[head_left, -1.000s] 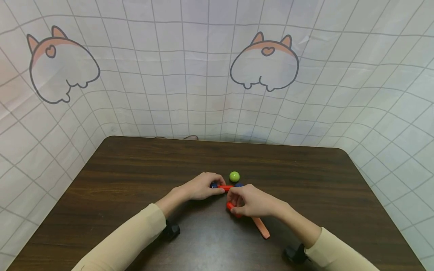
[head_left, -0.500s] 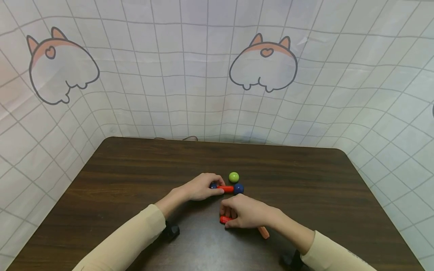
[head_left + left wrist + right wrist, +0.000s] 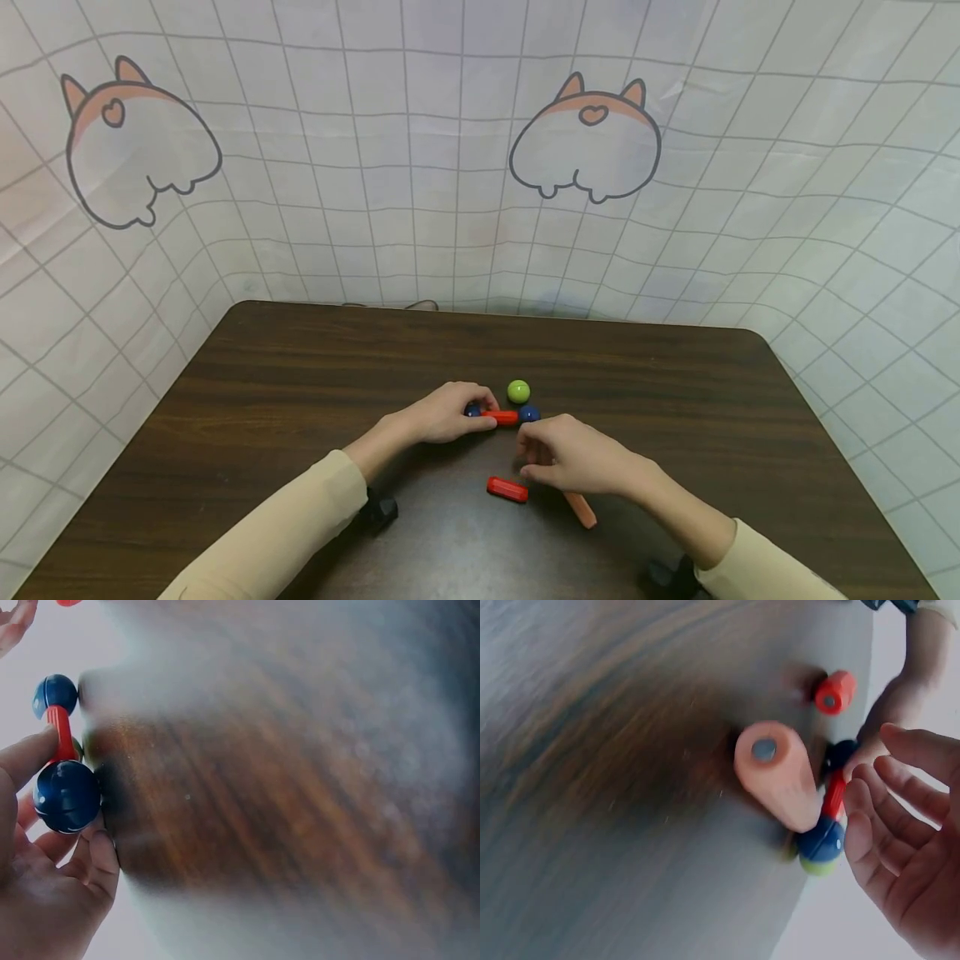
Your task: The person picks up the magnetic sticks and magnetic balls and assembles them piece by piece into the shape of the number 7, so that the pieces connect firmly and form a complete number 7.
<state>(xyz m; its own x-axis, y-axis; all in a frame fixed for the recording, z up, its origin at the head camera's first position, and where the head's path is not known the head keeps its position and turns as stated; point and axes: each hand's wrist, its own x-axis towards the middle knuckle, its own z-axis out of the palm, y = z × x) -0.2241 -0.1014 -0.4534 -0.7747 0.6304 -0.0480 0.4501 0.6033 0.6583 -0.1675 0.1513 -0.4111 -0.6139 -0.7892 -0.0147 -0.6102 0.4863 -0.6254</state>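
Note:
My left hand holds a red magnetic stick with a blue ball at each end; its thumb lies on the stick near the left blue ball. Relaxed and holding nothing, my right hand hovers over the far end of a longer orange stick. In the right wrist view, the orange stick shows a round grey end. A second, short red stick lies loose on the table, left of the right hand. A green ball sits just behind the held piece.
All of it is on a dark brown wood-grain table. A white gridded curtain hangs behind and at both sides. Black wrist devices sit under the forearms.
The right hand carried the short red stick nearer, let it go on the table, then moved back up and to the right. The left hand keeps its place.

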